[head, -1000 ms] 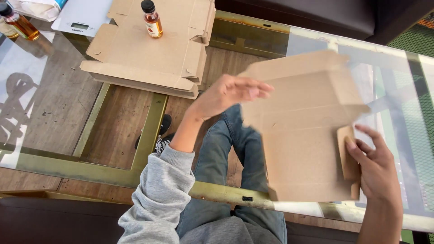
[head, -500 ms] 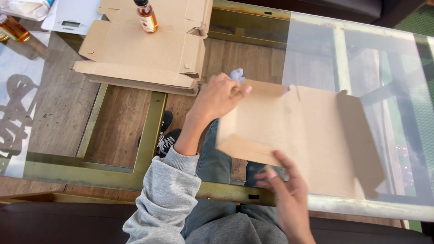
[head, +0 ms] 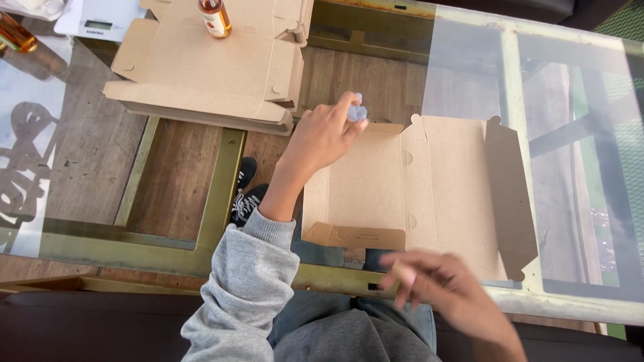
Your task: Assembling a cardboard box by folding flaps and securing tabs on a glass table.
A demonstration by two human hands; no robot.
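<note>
The flat cardboard box lies opened out on the glass table, inner face up, its long axis running left to right across the person's lap, with the loose end flap pointing away to the right and a short folded-up flap along the near left edge. The left hand reaches over the box's far left corner, fingers pinched around a small pale bluish thing that is too small to make out; it looks to be just at the cardboard's far edge. The right hand hovers blurred at the near edge of the box, fingers spread loosely and holding nothing. Well apart, at the far left of the table, sits a stack of flat cardboard blanks with a small amber bottle standing upright on top.
</note>
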